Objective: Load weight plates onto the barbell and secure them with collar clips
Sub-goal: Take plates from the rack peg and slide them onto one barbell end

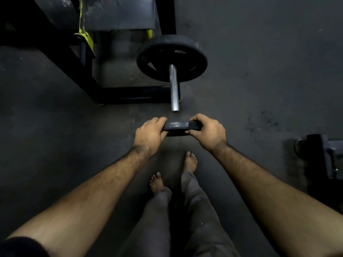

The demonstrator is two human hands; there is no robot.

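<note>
A small black weight plate hangs edge-on in front of me, held from both sides. My left hand grips its left rim and my right hand grips its right rim, fingers curled over the top. Just beyond the plate, the bare steel sleeve of the barbell points toward me, its end a short gap from the plate. A larger black plate sits on the sleeve further back. No collar clip shows.
A black bench frame with yellow parts stands at the upper left, beside the barbell. Dark equipment sits at the right edge. My bare feet stand on the dark rubber floor below the plate.
</note>
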